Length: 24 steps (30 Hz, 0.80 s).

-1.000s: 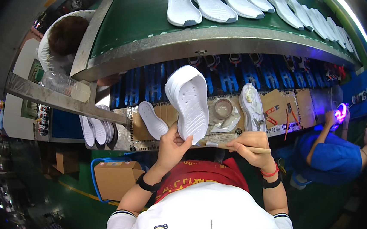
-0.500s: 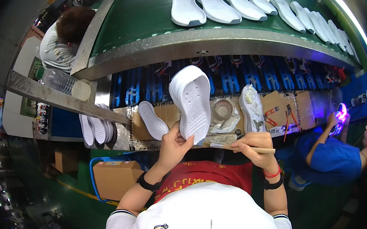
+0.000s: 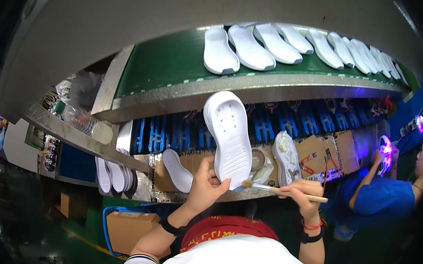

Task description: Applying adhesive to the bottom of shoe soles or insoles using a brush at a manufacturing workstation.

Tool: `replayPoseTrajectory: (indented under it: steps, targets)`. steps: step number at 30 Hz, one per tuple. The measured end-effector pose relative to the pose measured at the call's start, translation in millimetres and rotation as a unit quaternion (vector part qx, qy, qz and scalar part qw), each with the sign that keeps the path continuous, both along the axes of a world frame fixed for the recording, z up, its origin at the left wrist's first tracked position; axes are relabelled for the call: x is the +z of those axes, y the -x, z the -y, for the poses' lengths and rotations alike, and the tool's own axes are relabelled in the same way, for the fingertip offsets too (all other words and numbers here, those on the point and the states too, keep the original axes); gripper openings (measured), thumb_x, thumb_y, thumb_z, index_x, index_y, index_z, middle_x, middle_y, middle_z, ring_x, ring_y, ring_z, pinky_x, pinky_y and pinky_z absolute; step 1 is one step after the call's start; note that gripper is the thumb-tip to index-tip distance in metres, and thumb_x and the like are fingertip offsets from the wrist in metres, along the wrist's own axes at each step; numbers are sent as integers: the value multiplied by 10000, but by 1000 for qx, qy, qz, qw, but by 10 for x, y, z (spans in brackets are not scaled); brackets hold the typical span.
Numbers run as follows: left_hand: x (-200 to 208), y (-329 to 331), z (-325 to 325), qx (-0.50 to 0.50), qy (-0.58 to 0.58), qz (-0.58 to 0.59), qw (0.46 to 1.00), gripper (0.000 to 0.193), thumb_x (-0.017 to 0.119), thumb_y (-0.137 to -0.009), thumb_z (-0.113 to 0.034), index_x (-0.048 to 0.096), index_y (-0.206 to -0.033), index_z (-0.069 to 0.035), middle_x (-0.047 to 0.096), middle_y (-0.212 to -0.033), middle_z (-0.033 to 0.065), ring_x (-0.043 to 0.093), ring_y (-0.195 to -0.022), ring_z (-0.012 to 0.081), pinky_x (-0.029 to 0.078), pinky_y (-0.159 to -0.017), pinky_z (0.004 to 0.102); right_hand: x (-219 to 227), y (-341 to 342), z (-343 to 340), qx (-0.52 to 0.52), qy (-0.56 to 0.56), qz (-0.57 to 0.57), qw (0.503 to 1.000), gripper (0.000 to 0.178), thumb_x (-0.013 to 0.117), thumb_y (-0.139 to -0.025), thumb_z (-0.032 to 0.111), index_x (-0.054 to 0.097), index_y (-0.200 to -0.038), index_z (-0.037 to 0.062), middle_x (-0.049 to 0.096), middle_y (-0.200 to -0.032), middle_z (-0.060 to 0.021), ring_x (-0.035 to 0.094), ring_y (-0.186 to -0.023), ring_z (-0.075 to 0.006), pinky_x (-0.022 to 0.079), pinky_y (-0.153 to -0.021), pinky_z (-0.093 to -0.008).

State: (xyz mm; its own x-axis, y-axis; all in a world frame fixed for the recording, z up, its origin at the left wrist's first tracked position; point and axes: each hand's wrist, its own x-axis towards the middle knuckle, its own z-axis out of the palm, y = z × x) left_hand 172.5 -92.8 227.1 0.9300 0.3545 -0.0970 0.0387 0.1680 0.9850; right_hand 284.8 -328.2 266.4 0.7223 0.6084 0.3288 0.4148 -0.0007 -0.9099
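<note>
Head view shows a smooth white shoe sole (image 3: 230, 136), moulded and matte, with a rounded toe, a narrower waist and small dimples and holes scattered over its inner face. It stands nearly upright, toe end up, just in front of the metal rim of the conveyor belt (image 3: 167, 69). Left hand (image 3: 206, 187) is raised from the lower edge with a dark wristband on the wrist; its fingers are curled closed around the sole's lower left edge, thumb toward the heel. Right hand (image 3: 300, 192), wearing red and dark bands at the wrist, pinches a thin wooden-handled brush (image 3: 279, 189) between thumb and closed fingers. The brush lies almost level, its pale bristle tip touching the sole's bottom right edge.

On the cardboard-covered workbench (image 3: 329, 156) behind, another white sole (image 3: 177, 170) lies flat to the left, and a white shoe upper (image 3: 286, 157) rests to the right, beside a round shallow glue dish (image 3: 259, 161). More soles (image 3: 113, 176) stand stacked on edge farther left. Along the green belt above, a row of white soles (image 3: 278, 43) lies side by side. A clear plastic bottle (image 3: 85, 122) lies on a metal ledge at left. A person in a blue shirt (image 3: 382, 202) works at far right.
</note>
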Motion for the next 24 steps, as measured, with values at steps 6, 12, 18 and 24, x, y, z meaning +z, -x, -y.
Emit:
replayPoseTrajectory:
  steps: [6, 12, 18, 24]
  targets:
    - [883, -1019, -519, -25, 66, 112, 991, 402, 559, -855, -30, 358, -1191, 60, 576, -1090, 207, 612, -982, 249, 542, -813, 353, 23, 69, 334, -150, -73, -69, 984, 272, 524, -766, 137, 659, -759, -99, 639, -638, -183, 643, -553, -229, 524, -548, -276]
    - [1085, -2282, -1654, -34, 324, 288, 901, 257, 514, -911, -57, 493, -1107, 107, 583, -1087, 195, 621, -916, 250, 536, -846, 316, -28, 111, 163, -117, -69, -96, 986, 266, 530, -776, 131, 655, -772, -104, 640, -645, -184, 642, -556, -229, 528, -551, -281]
    - [688, -1227, -570, 20, 169, 170, 971, 310, 506, -939, -176, 483, -1162, 38, 612, -1022, 147, 622, -674, 179, 522, -564, 256, -257, 123, 149, -146, -64, -129, 979, 265, 531, -780, 128, 647, -760, -110, 630, -636, -180, 632, -539, -233, 526, -534, -285]
    - [-1660, 482, -1224, 511, 91, -76, 851, 161, 514, -896, -234, 537, -835, -87, 559, -682, 56, 527, -491, 114, 397, -391, 223, -413, 288, -50, -128, -69, -180, 973, 276, 531, -804, 132, 631, -765, -123, 614, -616, -183, 615, -514, -233, 507, -510, -279]
